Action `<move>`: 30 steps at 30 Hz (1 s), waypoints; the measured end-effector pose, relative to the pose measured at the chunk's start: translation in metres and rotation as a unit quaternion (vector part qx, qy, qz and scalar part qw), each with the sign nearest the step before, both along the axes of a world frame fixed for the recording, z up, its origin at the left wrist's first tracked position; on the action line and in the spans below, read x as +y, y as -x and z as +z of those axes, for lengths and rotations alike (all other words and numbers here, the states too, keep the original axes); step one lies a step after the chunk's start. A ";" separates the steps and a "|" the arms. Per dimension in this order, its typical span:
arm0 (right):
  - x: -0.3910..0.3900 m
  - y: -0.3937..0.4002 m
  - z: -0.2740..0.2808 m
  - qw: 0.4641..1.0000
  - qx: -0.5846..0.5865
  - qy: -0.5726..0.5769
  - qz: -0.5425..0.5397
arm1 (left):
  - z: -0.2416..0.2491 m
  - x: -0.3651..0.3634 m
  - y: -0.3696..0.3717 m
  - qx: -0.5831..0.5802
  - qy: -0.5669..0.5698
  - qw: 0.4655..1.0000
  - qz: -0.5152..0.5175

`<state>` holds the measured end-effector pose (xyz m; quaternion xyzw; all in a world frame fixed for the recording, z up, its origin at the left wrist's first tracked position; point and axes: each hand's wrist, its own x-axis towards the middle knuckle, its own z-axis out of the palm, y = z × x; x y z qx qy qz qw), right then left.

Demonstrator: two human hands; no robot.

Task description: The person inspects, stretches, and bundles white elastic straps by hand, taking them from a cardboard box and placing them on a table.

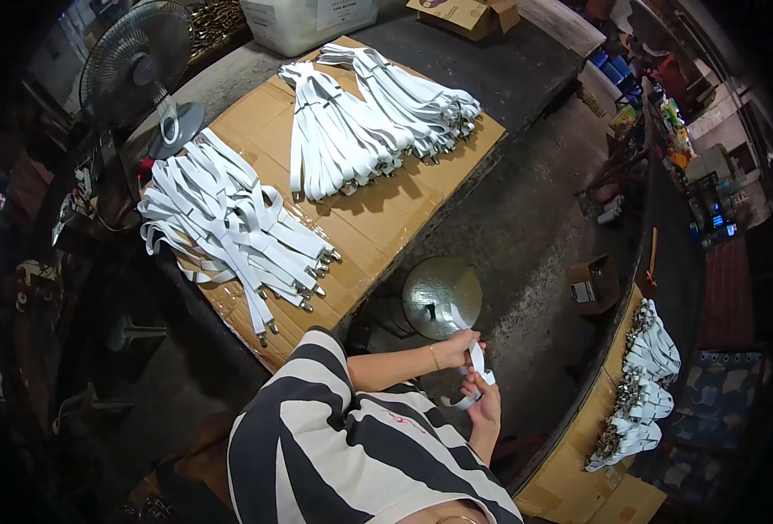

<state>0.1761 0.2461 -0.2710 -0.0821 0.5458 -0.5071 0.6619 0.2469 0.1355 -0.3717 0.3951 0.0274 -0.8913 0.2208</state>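
Note:
In front of my striped shirt, a pair of white elastic suspenders [477, 356] runs between my two hands. My left hand [458, 348] is closed on the strap near its upper end. Just below, my right hand [484, 398] pinches the same strap, and a loop of it hangs to the left of the fingers. Beyond my hands stands a round stool [421, 284], with a white strap end and a small dark piece seen over its top. Piles of white suspenders with metal clips [229, 223] lie on the cardboard-covered table [360, 229] to the left.
Two fanned bundles of suspenders [343, 135] lie farther along the table. A fan [138, 70], a plastic bin [303, 22] and a cardboard box [465, 16] stand behind. On the right, more clipped suspenders [644, 384] rest on a second cardboard-topped table [561, 489]. An open box [592, 284] sits nearby.

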 end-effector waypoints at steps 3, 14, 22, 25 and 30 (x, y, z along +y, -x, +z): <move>0.011 0.010 -0.010 0.992 -0.122 0.016 0.028 | -0.028 -0.011 -0.008 0.025 0.033 0.998 0.051; 0.059 0.036 0.037 0.981 -0.030 -0.057 0.181 | -0.007 -0.074 -0.020 0.020 0.165 0.974 0.151; 0.082 0.072 0.059 0.983 0.079 0.048 0.159 | 0.113 -0.159 -0.035 0.050 0.342 0.912 0.222; 0.092 0.088 0.052 0.983 0.054 0.076 0.158 | 0.140 -0.164 -0.033 0.045 0.395 0.877 0.268; 0.107 0.111 0.045 0.983 0.034 0.079 0.160 | 0.160 -0.158 -0.041 0.063 0.438 0.850 0.285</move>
